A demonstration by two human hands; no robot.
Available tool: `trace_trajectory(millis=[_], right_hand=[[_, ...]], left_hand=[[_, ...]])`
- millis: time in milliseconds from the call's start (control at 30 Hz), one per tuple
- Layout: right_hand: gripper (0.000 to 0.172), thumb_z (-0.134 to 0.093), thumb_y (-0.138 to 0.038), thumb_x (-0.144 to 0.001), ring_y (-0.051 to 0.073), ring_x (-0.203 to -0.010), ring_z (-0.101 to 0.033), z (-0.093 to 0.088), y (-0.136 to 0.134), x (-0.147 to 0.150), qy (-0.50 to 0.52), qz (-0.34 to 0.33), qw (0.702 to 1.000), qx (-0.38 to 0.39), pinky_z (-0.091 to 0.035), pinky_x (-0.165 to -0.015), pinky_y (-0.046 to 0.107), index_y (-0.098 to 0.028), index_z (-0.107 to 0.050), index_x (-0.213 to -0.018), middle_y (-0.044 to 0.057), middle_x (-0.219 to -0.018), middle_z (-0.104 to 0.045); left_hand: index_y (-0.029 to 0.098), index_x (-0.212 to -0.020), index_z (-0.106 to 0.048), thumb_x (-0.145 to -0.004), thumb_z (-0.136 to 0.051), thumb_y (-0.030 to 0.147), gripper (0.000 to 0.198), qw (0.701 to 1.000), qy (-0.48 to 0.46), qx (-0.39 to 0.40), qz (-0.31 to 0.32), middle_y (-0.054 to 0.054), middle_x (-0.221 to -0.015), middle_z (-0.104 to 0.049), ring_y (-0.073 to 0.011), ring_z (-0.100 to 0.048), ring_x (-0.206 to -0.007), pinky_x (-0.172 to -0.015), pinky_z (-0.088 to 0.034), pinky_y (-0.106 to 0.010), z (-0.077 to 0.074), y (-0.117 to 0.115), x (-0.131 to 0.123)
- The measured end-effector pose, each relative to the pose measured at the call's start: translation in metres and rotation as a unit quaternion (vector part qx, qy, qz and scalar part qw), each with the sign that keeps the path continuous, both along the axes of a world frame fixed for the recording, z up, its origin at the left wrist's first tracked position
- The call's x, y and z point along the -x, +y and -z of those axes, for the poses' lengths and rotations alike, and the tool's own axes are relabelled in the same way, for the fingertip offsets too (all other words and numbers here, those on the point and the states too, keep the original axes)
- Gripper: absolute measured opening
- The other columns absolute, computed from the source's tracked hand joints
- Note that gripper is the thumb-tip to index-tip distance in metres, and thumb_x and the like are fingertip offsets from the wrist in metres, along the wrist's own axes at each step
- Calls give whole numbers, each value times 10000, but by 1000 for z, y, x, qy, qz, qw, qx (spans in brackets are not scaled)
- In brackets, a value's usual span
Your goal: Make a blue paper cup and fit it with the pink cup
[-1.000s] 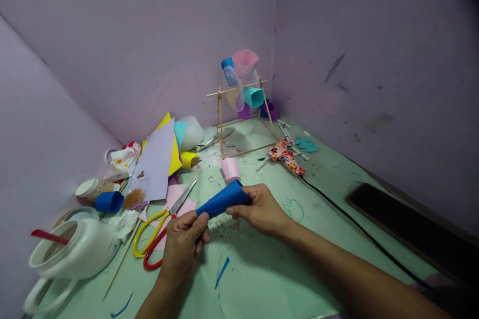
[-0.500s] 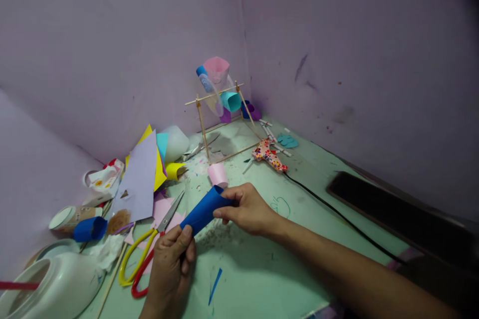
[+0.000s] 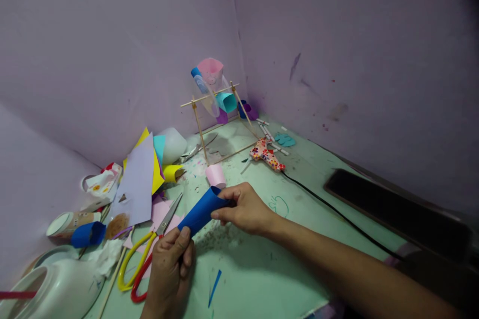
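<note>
While both hands are holding it just above the table (image 3: 262,269), the blue roll (image 3: 202,211) is slanting from lower left to upper right, its open wide end pointing towards the far corner. The left hand (image 3: 170,269) is closing its thumb and fingers on the narrow lower end, knuckles turned up towards the camera. The right hand (image 3: 245,208) is gripping the wide upper end, thumb on the near side and fingers curling round the rim, with the forearm reaching in from the lower right.

Just left of the left hand, scissors (image 3: 149,249) with one yellow and one red handle are lying on pink paper, blades pointing up towards the roll. A pink cup (image 3: 216,176) is sitting just beyond the roll's open end. Further back, a stick frame (image 3: 217,119) is standing near the corner, carrying pink, blue and teal paper cups. A flowered glue gun (image 3: 266,154) is lying to the right of the frame, and its black cord (image 3: 337,214) is running across the table past the right forearm. A lilac sheet (image 3: 136,182) is leaning over yellow paper at the left, and a white jug (image 3: 56,289) is lying at the lower left edge. A thin blue strip (image 3: 214,287) is lying on the table below the hands.
</note>
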State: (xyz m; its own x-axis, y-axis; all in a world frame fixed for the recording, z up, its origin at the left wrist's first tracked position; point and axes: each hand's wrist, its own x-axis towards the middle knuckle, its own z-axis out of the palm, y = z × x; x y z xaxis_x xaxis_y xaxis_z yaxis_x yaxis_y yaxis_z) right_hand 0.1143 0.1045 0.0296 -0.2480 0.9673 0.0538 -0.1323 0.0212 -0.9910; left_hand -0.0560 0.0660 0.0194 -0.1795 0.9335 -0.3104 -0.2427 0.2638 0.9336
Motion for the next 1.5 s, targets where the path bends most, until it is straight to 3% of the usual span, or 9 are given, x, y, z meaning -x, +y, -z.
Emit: trace_trajectory(millis=[700,867,1067,1233,1367,1500], right_hand=[[22,-677,-122,-609,69,-433,-503,-4,3,-4,15,-10,999,30,-402,-446,192,-121,-656,-605,-47,-498,-558],[88,-651,-109,-611,57,-403,-489,-3,4,-3,11,2,999,45,-387,-431,178,-140,-601,-546,-62,-451,-530],[115,-690,-218,-602,77,-426,-531,0,3,-3,15,-48,997,61,-427,-432,192,-144,-605,-627,-51,-524,-558],[163,-737,-221,-574,97,-424,-545,8,2,0,-40,-98,992,69,-434,-430,197,-127,-638,-663,-36,-481,-580],[164,-723,-262,-586,111,-404,-550,12,3,1,-55,-74,991,96,-439,-427,212,-123,-645,-623,-22,-435,-584],[213,-747,-278,-553,118,-398,-548,11,5,0,-52,-51,991,108,-437,-424,220,-116,-655,-656,-18,-435,-595]], left_hand=[[143,-454,-458,-438,-867,366,466,999,-39,-24,-24,82,-273,-399,2,-279,-228,-263,-178,-99,1,0,1],[145,-425,-456,-465,-835,421,470,999,6,-39,-24,79,-267,-382,2,-262,-233,-277,-153,-112,1,-1,2],[175,-365,-430,-502,-750,445,440,994,97,-48,-30,63,-261,-361,-25,-241,-259,-297,-111,-170,-2,0,1],[186,-362,-432,-574,-684,405,396,987,143,-68,-8,59,-285,-349,-48,-257,-301,-324,-115,-197,-3,-3,-3],[175,-356,-427,-634,-654,382,415,982,163,-85,32,57,-295,-343,-45,-255,-316,-347,-152,-199,-5,-7,-4],[157,-492,-544,-629,-678,392,303,988,121,-57,78,65,-323,-391,-41,-266,-296,-336,-161,-186,-3,-7,0]])
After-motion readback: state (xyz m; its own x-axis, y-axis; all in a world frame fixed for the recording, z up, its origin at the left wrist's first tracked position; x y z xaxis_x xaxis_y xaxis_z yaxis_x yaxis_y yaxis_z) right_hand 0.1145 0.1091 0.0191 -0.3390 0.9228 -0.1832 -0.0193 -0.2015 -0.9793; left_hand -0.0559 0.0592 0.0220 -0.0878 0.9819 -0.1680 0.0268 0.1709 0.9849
